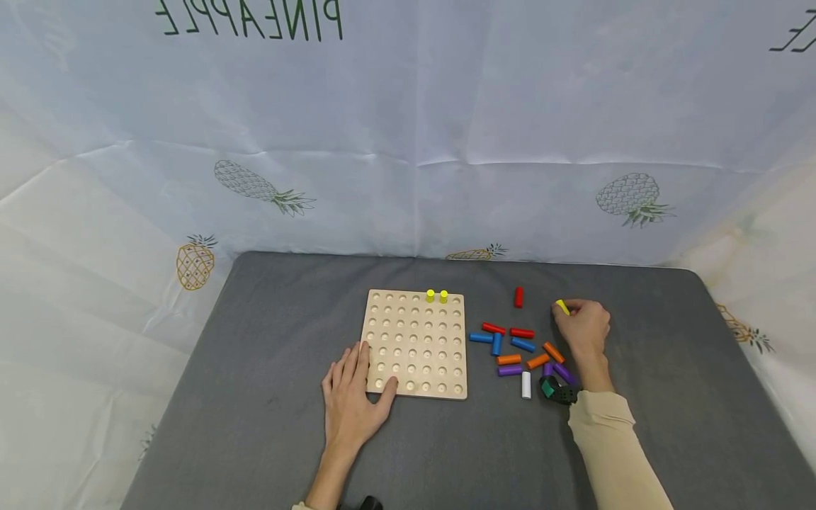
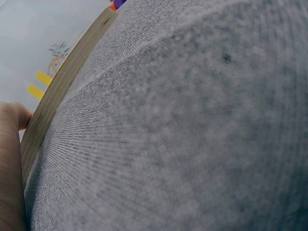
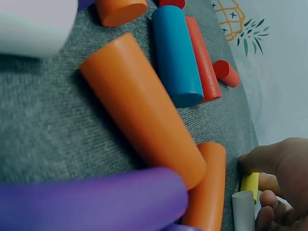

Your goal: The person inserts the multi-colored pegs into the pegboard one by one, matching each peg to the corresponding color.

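Observation:
My left hand (image 1: pixel 350 404) rests at the near left corner of a wooden pegboard (image 1: pixel 421 344), fingers along its left side and thumb on the near edge. Two yellow pegs stand upright in the board's far row, one of them a yellow peg (image 1: pixel 430 296) left of the other. To the right of the loose pegs, my right hand (image 1: pixel 583 329) pinches another yellow peg (image 1: pixel 562 307) between thumb and fingers, close over the table. In the right wrist view a pale grey peg (image 3: pixel 243 211) shows beside those fingers; the head view hides it.
Between board and right hand lie several loose pegs: red pegs (image 1: pixel 519 297), blue pegs (image 1: pixel 523 345), orange pegs (image 1: pixel 508 360), purple pegs (image 1: pixel 509 370) and a white peg (image 1: pixel 525 385). A black wrist device (image 1: pixel 564 393) sits by my right wrist. Pineapple-print cloth (image 1: pixel 382 205) hangs behind the grey table (image 1: pixel 274 304).

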Demonstrator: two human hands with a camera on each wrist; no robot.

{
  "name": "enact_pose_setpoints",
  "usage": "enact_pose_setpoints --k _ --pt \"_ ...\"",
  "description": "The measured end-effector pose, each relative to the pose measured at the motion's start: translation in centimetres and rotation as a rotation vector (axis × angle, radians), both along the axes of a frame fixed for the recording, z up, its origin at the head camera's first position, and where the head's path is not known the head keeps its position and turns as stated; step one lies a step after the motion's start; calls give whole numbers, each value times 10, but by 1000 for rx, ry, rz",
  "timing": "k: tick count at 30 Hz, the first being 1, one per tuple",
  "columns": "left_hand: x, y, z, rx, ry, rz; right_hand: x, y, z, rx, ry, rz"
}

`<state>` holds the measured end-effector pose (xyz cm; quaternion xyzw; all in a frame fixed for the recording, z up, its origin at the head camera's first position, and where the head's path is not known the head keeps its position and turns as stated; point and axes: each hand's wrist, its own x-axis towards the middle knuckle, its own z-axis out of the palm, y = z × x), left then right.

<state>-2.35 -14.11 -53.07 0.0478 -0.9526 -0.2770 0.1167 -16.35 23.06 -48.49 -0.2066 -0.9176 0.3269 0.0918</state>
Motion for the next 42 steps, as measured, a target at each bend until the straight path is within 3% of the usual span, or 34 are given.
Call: enact_pose_setpoints --k 15,24,42 --pt "-1 0 0 -16 6 0 0 -4 4 1 -20 -9" --pt "-2 -1 2 -12 -13 1 1 -11 8 11 52 39" --pt "-1 0 2 -14 -11 -2 4 -29 13 -23 115 104"
